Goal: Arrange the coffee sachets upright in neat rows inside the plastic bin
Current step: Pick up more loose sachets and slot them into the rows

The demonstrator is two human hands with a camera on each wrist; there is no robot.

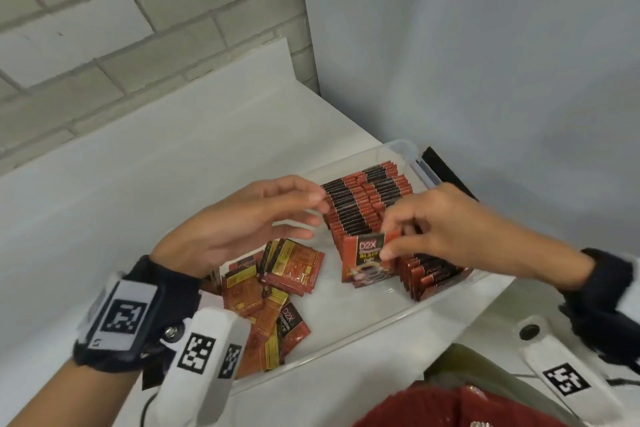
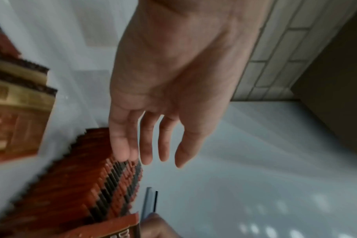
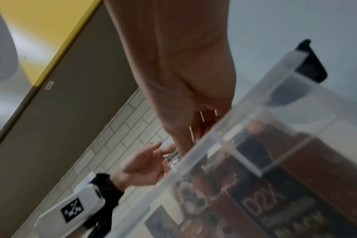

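Observation:
A clear plastic bin (image 1: 360,333) lies on the white table. Inside it stand rows of red and black coffee sachets (image 1: 360,204), upright and tightly packed (image 2: 104,185). My right hand (image 1: 408,236) pinches one upright sachet (image 1: 363,260) at the front of the middle row, thumb on its printed face. My left hand (image 1: 304,211) hovers with fingers straight, its fingertips (image 2: 122,154) just over the left edge of the rows and holding nothing. A loose pile of sachets (image 1: 273,288) lies flat in the bin's near-left part. In the right wrist view the bin wall (image 3: 245,145) hides my right fingers.
A brick wall (image 1: 121,28) runs behind the table and a plain grey wall (image 1: 485,45) to the right. The bin's black latch (image 1: 446,166) sits at its far right corner. White table surface (image 1: 156,166) stretches left of the bin. Red cloth (image 1: 450,409) shows at the bottom.

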